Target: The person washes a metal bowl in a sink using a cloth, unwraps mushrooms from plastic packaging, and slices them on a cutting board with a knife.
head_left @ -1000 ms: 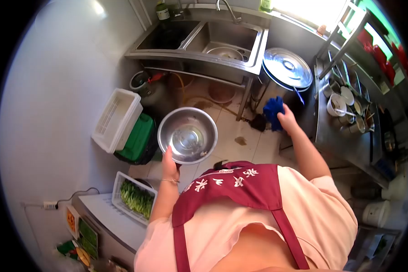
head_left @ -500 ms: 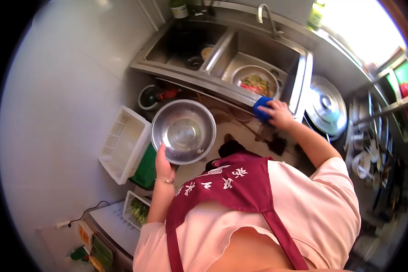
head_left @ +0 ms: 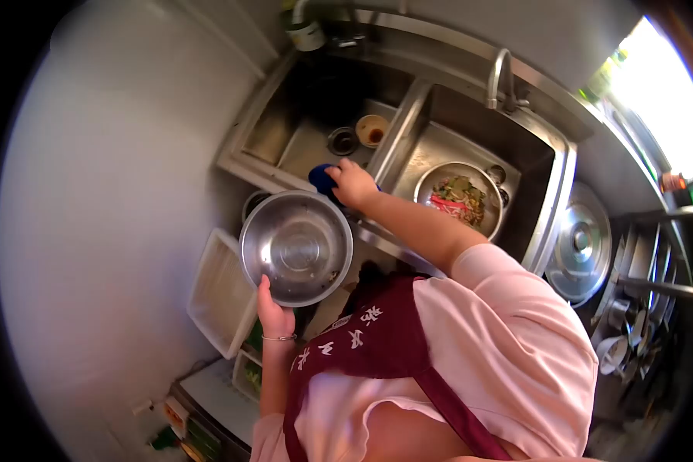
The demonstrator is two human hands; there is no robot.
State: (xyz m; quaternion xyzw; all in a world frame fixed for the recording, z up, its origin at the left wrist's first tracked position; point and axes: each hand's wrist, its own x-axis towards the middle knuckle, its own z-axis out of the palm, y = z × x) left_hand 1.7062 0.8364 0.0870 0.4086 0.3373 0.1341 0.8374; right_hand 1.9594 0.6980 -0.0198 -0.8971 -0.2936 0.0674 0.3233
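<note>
Rm: grey wall at L; double-basin steel sink along far side, faucet behind R basin. In L basin: small dark bowl beside cream bowl w/ brown residue. In R basin: round metal pan w/ food scraps, red strips among them.

Metal bowl is grasped by L hand at its near rim: thumb laid over rim, fingers hidden below. Bowl is held out beyond the grip, opening up, in front of L basin; small bits are seen on inner wall, R side.

Blue cloth is clenched in R hand, bunched under & beyond fingers, at sink's front edge, just past bowl's far rim. Contact w/ sink: cannot be told. R forearm is extended across front of R basin.

White crate is seen L of bowl, lower down; round lid R of sink.
</note>
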